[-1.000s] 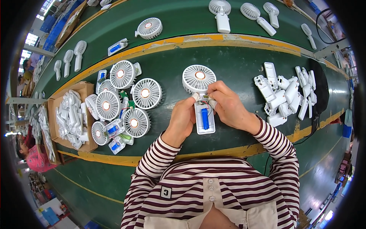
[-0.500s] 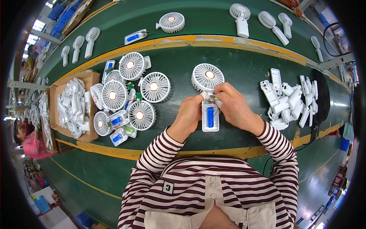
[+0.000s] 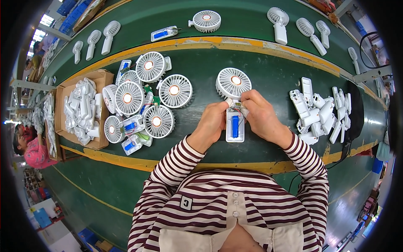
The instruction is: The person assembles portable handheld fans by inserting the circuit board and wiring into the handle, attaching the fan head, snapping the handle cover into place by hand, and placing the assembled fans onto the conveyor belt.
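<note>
In front of me on the green bench lies a handheld fan (image 3: pixel 234 83), its round white grille pointing away from me. Its open handle shell (image 3: pixel 235 136) shows a blue battery (image 3: pixel 235 126), thin wires and a small circuit board at the neck. My left hand (image 3: pixel 212 122) pinches the neck from the left, a white cover on the thumb. From the right, my right hand (image 3: pixel 264 115) is closed at the same neck, fingers curled over the board and wires. What lies right under its fingertips is hidden.
To the left sit several open fans (image 3: pixel 156 122) with batteries and boards exposed, beside a cardboard box (image 3: pixel 103 136) of white shells. At right is a heap of white handle covers (image 3: pixel 323 111). Beyond the yellow edge, a green belt (image 3: pixel 235 29) carries more fans. Another person (image 3: pixel 37 153) is at far left.
Fans on the far belt have shifted to the right. My hands stay at the neck of the fan, with only small finger movement; the whole view has shifted slightly.
</note>
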A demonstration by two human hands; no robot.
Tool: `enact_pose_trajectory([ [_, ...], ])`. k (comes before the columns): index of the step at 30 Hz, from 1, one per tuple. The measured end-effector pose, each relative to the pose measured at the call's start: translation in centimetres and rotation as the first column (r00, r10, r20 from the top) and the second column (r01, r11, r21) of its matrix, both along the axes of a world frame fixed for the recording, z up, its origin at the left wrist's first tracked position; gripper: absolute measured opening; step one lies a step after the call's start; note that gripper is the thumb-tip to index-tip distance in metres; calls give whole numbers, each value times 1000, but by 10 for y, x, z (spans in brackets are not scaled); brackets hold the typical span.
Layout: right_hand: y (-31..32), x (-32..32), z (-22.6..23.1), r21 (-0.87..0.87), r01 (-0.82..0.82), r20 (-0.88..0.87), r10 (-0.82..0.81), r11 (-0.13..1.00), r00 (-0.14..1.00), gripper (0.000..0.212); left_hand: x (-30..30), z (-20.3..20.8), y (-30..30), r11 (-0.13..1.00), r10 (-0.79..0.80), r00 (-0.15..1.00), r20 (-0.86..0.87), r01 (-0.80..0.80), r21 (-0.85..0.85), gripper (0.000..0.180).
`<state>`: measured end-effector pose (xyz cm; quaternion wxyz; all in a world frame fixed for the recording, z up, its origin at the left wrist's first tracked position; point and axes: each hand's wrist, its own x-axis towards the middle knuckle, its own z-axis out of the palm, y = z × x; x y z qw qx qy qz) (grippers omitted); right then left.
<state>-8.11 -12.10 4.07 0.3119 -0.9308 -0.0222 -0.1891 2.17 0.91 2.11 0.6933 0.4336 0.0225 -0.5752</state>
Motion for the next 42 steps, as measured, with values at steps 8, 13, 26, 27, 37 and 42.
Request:
enact_pose_trajectory([
  [8, 3, -3, -2, -208, -25, -29, 19, 978, 999, 18, -1, -5, 1, 998, -4, 1000, -14, 5, 56, 27],
  [13, 5, 0, -4, -308, -92, -24, 88, 947, 996, 15, 3, -10, 6, 991, -120, 992, 23, 119, 58, 23],
  [26, 5, -2, -9, -303, -117, -167, 68, 946, 984, 18, 0, -15, 5, 979, -201, 967, 158, 191, 72, 22],
  [27, 5, -1, -10, -313, -108, -119, 74, 943, 990, 15, 0, -16, 5, 977, -208, 965, 159, 198, 72, 22],
  [37, 6, -5, -15, -310, 41, -58, -62, 950, 996, 13, 1, -18, 3, 985, -162, 981, 103, 154, 76, 19],
  [42, 2, 1, -18, -246, 53, -9, -57, 968, 998, 11, 4, -21, 5, 986, -158, 983, 90, 152, 68, 19],
])
